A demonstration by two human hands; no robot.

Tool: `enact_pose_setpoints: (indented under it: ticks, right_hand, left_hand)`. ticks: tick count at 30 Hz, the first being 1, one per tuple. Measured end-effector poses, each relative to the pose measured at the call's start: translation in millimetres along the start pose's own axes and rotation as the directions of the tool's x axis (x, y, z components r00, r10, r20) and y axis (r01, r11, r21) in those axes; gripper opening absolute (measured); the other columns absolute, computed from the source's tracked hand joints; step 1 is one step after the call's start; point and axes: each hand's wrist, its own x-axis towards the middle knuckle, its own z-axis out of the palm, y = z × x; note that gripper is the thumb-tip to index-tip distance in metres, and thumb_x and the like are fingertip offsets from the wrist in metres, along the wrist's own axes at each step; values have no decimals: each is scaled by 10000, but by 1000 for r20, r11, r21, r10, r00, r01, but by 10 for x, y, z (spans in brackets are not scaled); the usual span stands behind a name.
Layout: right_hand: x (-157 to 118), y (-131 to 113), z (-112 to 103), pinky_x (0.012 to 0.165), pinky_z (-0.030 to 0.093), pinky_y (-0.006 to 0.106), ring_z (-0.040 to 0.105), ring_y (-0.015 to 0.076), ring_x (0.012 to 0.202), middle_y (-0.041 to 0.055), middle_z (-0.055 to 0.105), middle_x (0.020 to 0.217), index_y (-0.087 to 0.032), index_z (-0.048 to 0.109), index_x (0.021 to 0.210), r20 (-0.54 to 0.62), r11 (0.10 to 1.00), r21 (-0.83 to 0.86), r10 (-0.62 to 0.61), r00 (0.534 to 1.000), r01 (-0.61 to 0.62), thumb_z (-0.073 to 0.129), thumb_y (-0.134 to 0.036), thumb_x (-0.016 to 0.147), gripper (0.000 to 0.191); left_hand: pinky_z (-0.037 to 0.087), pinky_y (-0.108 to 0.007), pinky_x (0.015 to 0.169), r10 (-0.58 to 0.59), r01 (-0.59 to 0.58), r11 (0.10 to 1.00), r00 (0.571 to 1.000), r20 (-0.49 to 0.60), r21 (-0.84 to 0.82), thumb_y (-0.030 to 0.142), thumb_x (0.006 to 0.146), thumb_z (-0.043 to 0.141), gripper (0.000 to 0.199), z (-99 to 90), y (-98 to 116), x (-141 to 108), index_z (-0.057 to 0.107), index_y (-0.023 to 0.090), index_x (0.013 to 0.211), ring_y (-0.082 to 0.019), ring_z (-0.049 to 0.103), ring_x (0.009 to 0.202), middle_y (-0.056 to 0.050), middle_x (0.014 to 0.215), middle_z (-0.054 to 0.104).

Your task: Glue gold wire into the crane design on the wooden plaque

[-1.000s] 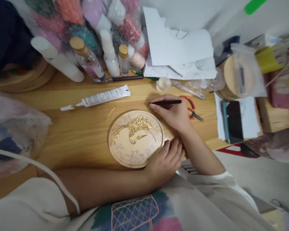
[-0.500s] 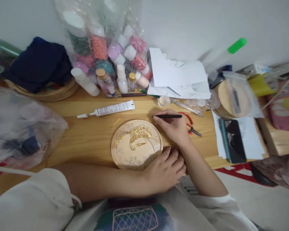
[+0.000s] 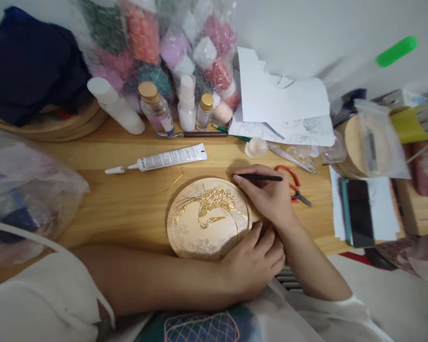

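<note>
My right hand point(image 3: 271, 194) pinches slim black tweezers point(image 3: 262, 177), held almost level with the tip to the left. The tip is just above the tabletop, beyond the upper right edge of a round wooden board point(image 3: 190, 228). A crane outlined in gold wire lies on the board, with pencil-like drawn lines below it. My left hand point(image 3: 255, 261) lies palm down with fingers loosely spread, at the board's lower right rim beside my right wrist. A short gold wire point(image 3: 177, 177) rests on the wood past the board. Red-handled cutters point(image 3: 295, 187) lie behind my right hand.
A white glue tube point(image 3: 171, 157) lies beyond the board, its cap off to the left. Small bottles point(image 3: 156, 111) and bagged jars point(image 3: 142, 35) line the back. Papers point(image 3: 285, 102), a small round container point(image 3: 257, 146) and a phone point(image 3: 360, 211) sit rightward; a plastic bag point(image 3: 32, 190) is at left.
The view has come closer and shifted, so most things appear larger. My right hand keeps the tweezers near the same spot beyond the board; my left hand stays at the rim.
</note>
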Motion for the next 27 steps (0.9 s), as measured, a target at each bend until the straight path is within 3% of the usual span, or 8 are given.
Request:
enact_pose_setpoints:
  ticks: [11, 22, 27]
  right_hand:
    - [3, -4, -5, 693, 603, 311, 720, 171, 735, 15, 776, 788, -220, 765, 772, 6, 999, 23, -39, 999, 39, 772, -227, 764, 13]
    - [-15, -33, -53, 637, 607, 307, 694, 160, 656, 13, 757, 766, -227, 760, 773, 0, 990, 115, 86, 996, -86, 828, -333, 728, 134]
    - [-58, -81, -108, 644, 625, 299, 700, 151, 648, 8, 759, 768, -240, 758, 763, 4, 985, 155, 71, 997, -71, 832, -339, 736, 127]
  left_hand:
    - [393, -466, 1076, -10, 11, 1000, 1000, -17, 5, 265, 1012, 426, 349, -10, 4, -8, 678, 175, 1236, -279, 580, 1246, -77, 1291, 669]
    - [397, -462, 1068, -11, 11, 1000, 1000, -29, -1, 248, 1014, 406, 368, -16, -3, -8, 670, 156, 1253, -274, 580, 1239, -88, 1295, 664]
    - [398, -462, 1072, -10, 11, 1000, 1000, -19, 10, 239, 1018, 389, 382, -23, -5, 3, 662, 155, 1271, -270, 579, 1248, -92, 1314, 658]
